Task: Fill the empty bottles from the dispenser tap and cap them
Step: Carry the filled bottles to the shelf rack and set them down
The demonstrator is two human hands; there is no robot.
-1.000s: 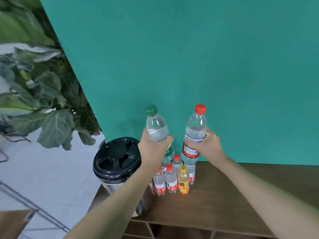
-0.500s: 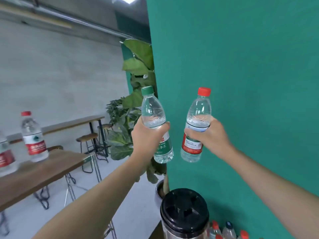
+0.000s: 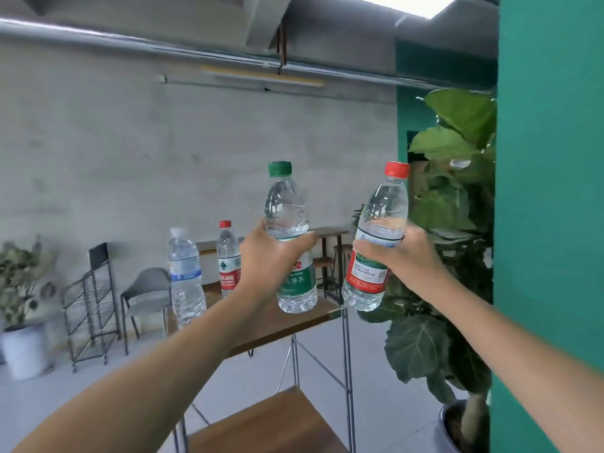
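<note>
A green-capped bottle (image 3: 292, 243) is held upright in the left hand (image 3: 271, 256), whose grip is wrapped round its middle, and a red-capped bottle (image 3: 376, 243), tilted slightly, is clasped likewise by the right hand (image 3: 397, 256). Both are carried in the air above a wooden tabletop (image 3: 261, 325), on which two more bottles (image 3: 186, 276) are stood. Water is seen in both, so some weight is to be expected; the thin plastic is judged likely to yield and slip, and is best held at the labelled waist.
</note>
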